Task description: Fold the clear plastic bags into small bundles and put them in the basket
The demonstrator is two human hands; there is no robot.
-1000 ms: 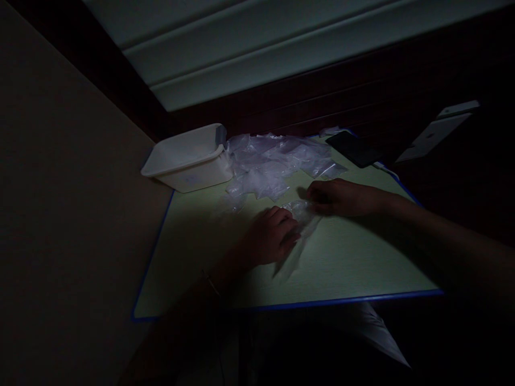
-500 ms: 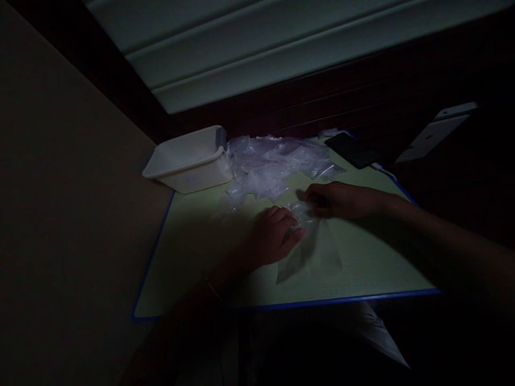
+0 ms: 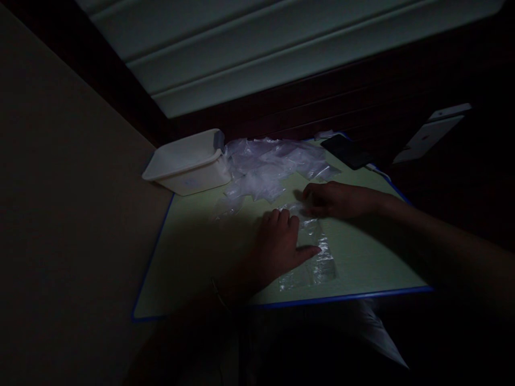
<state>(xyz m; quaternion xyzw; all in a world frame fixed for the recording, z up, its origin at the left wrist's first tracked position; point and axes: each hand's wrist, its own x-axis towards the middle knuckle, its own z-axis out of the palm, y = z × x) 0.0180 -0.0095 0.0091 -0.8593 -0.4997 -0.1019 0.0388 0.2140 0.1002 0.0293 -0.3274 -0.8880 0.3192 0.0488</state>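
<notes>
A clear plastic bag [image 3: 324, 262] lies flat on the pale green tabletop [image 3: 193, 257], its film creased and shiny. Across its left side rests my left hand [image 3: 277, 244], palm down, with the thumb stretched out over the film. My right hand [image 3: 336, 199] is at the bag's upper right corner, fingers curled and closed on the film there; the exact grip is dim. Beyond both hands spreads a pile of similar clear bags [image 3: 261, 171].
A white plastic bin [image 3: 197, 174] stands at the back left beside the wall. A dark phone-like slab [image 3: 348, 151] lies at the back right, near a white cable [image 3: 378, 171]. Blue trim [image 3: 341, 297] edges the table. Pale crumpled material [image 3: 380, 332] shows below the front edge.
The bag's lower part has gone from raised and dull to flat on the table. My left hand has flattened, its thumb moving out to the right. My right hand has barely moved.
</notes>
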